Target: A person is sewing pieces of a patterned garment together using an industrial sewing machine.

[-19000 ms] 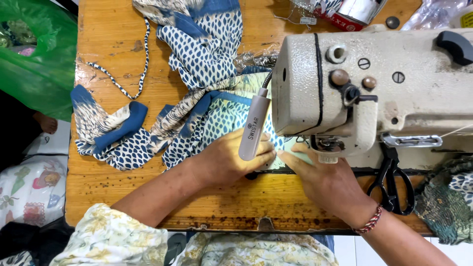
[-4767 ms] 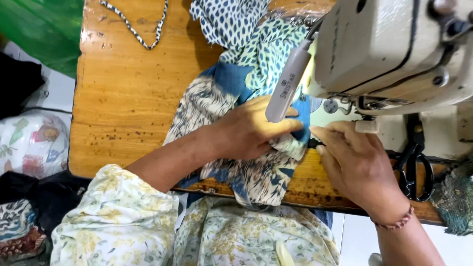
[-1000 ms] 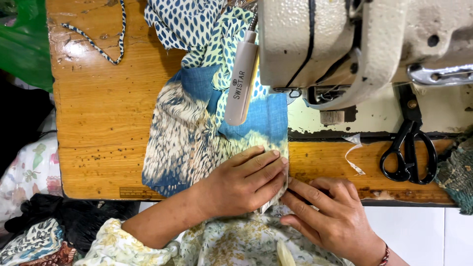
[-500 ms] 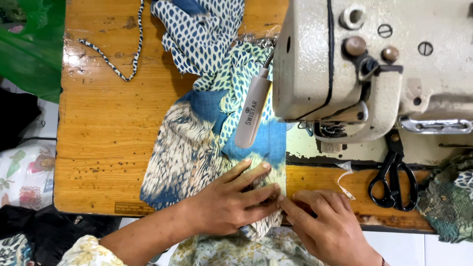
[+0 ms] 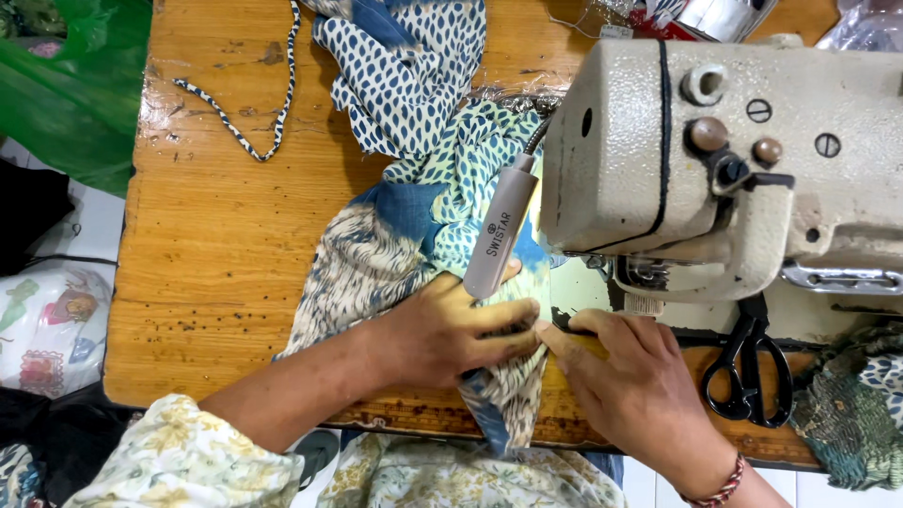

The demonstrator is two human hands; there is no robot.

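The sewing machine head [image 5: 715, 160] looms over the right half of the wooden table [image 5: 216, 254], and under its front there is only a low gap. The grey lamp wand [image 5: 500, 230] slants down just left of the machine, narrowing that way in. Patterned fabric [image 5: 414, 188] spreads left of the machine, and bare wood lies beyond it, crossed only by a spotted cord [image 5: 246, 141] (thin, easily cleared). Black scissors [image 5: 748, 372] lie below the machine, beside bunched cloth [image 5: 851, 414] at the right edge.
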